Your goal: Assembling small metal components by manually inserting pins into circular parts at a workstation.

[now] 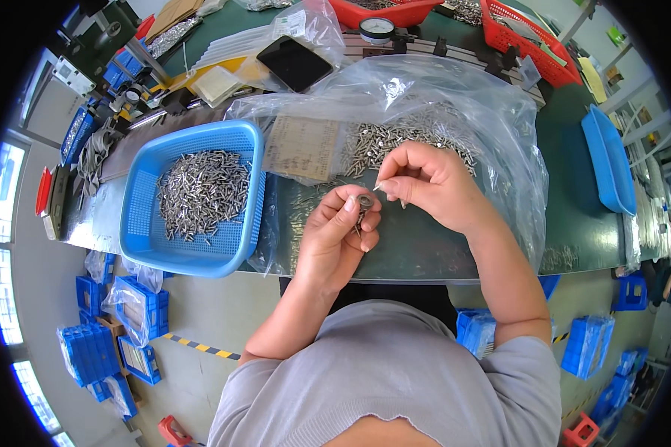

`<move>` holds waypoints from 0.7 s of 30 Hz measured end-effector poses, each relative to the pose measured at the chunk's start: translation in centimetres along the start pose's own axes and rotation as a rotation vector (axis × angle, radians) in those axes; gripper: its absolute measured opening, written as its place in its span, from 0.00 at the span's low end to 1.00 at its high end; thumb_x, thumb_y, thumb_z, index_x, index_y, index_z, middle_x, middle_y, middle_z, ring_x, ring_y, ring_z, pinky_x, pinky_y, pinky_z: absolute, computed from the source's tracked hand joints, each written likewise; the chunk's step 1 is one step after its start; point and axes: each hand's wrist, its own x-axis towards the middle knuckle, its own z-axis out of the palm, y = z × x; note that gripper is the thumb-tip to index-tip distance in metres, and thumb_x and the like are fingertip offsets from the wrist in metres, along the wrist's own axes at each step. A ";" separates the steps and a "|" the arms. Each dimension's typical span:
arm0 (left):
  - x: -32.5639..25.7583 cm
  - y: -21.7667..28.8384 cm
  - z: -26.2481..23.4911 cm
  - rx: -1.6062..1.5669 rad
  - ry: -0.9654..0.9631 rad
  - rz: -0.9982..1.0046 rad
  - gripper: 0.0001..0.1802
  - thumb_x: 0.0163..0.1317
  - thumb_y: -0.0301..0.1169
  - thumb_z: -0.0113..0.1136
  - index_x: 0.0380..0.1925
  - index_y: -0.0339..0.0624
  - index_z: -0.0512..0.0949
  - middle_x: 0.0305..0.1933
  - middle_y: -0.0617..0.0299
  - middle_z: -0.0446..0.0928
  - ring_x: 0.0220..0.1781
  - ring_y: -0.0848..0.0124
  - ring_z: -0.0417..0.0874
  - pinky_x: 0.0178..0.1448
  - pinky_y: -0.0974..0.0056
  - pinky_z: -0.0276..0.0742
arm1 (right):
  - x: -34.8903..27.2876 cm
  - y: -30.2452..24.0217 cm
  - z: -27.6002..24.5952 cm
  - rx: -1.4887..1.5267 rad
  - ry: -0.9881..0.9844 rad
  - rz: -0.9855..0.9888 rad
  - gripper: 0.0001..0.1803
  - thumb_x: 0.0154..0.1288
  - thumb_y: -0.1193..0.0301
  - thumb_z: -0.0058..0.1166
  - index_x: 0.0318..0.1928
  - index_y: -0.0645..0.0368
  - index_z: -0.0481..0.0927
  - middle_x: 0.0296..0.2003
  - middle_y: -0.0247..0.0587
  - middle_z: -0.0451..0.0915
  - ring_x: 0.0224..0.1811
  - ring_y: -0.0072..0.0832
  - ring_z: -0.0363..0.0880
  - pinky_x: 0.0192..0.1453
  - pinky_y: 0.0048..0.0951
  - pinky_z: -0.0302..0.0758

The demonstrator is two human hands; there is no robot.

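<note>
We are finding the left hand (pixel 341 232) pinching a small metal ring (pixel 364 201) upright near the worktop's (pixel 574 216) front edge, while the right hand (pixel 425 182) is gripping a thin pin (pixel 379 184) above it, keeping both close for sighting. Loose screws are filling the blue basket (pixel 145 231) at the left.

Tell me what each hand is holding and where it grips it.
Left hand pinches a small metal ring gauge by its rim. Right hand holds a small screw between fingertips.

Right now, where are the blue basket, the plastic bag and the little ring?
blue basket (pixel 145 246): head view, bare mesh floor.
plastic bag (pixel 492 127): head view, crinkled right side.
little ring (pixel 365 201): head view, top, at left hand's fingertips.
</note>
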 end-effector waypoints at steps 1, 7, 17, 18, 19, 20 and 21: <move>0.0 0.0 0.1 0.000 0.001 0.000 0.08 0.66 0.31 0.54 0.41 0.39 0.73 0.39 0.58 0.76 0.32 0.75 0.70 0.31 0.72 0.66 | 0.0 0.1 0.1 0.000 0.000 0.000 0.03 0.60 0.80 0.55 0.34 0.62 0.76 0.29 0.28 0.77 0.32 0.15 0.74 0.35 0.18 0.71; -0.1 0.0 0.2 0.013 0.019 -0.005 0.08 0.66 0.31 0.54 0.41 0.40 0.74 0.38 0.58 0.76 0.31 0.75 0.70 0.30 0.72 0.65 | 0.0 0.3 0.7 -0.047 -0.029 -0.089 0.03 0.58 0.80 0.57 0.32 0.62 0.76 0.29 0.29 0.75 0.32 0.16 0.73 0.36 0.19 0.71; 0.0 -0.1 0.1 0.027 0.006 -0.001 0.08 0.66 0.32 0.53 0.41 0.41 0.74 0.36 0.59 0.75 0.31 0.76 0.69 0.29 0.72 0.64 | 0.3 0.8 1.0 -0.256 -0.031 -0.310 0.06 0.54 0.79 0.60 0.32 0.61 0.77 0.30 0.33 0.74 0.32 0.22 0.73 0.36 0.22 0.70; 0.0 -0.1 0.0 0.028 -0.006 0.002 0.08 0.66 0.32 0.53 0.41 0.41 0.74 0.36 0.59 0.75 0.30 0.76 0.69 0.29 0.72 0.64 | 0.4 1.0 1.0 -0.284 -0.048 -0.364 0.05 0.55 0.79 0.60 0.34 0.61 0.78 0.30 0.33 0.75 0.33 0.22 0.73 0.37 0.22 0.70; 0.0 -0.1 -0.1 0.028 -0.006 0.001 0.08 0.66 0.32 0.53 0.41 0.41 0.74 0.36 0.59 0.75 0.30 0.76 0.69 0.29 0.72 0.64 | 0.4 1.1 0.9 -0.284 -0.048 -0.364 0.05 0.55 0.79 0.60 0.34 0.61 0.78 0.30 0.33 0.75 0.33 0.22 0.73 0.37 0.22 0.70; 0.1 -0.1 -0.2 0.012 -0.001 0.002 0.08 0.66 0.32 0.53 0.41 0.41 0.74 0.36 0.60 0.74 0.30 0.76 0.68 0.29 0.73 0.64 | 0.4 1.2 0.7 -0.237 -0.058 -0.341 0.06 0.55 0.78 0.59 0.35 0.60 0.80 0.31 0.34 0.75 0.34 0.22 0.74 0.39 0.22 0.70; 0.1 -0.1 -0.2 -0.005 0.003 0.002 0.08 0.67 0.33 0.53 0.40 0.41 0.74 0.35 0.60 0.74 0.30 0.76 0.68 0.28 0.73 0.63 | 0.4 1.2 0.6 -0.190 -0.067 -0.319 0.07 0.56 0.78 0.59 0.37 0.60 0.81 0.32 0.34 0.75 0.36 0.23 0.74 0.40 0.22 0.71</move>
